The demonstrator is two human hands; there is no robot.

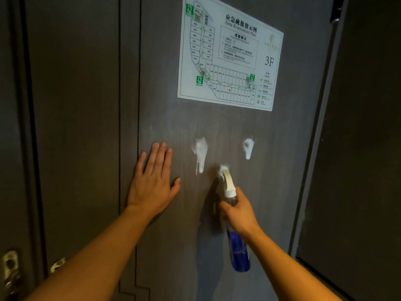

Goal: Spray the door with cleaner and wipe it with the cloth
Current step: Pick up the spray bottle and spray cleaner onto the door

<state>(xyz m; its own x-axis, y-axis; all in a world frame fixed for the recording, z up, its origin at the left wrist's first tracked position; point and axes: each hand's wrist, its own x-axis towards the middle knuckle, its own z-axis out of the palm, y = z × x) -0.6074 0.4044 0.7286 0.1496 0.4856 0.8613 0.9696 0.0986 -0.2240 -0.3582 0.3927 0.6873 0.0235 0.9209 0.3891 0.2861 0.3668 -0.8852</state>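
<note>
A dark grey door (271, 192) fills the view. My right hand (239, 212) grips a spray bottle (238, 250) with blue liquid and a white nozzle, its tip close to the door at a fresh white foam spot (223, 168). Two more foam patches run down the door, one at the left (200, 152) and one at the right (248, 147). My left hand (152, 181) lies flat on the door near its left edge, fingers spread, holding nothing. No cloth is in view.
An evacuation plan sign (230, 51) marked 3F is fixed to the door above the foam. The door frame (76, 127) stands at the left, with brass latch hardware (10, 266) at the lower left. A dark wall (358, 148) lies to the right.
</note>
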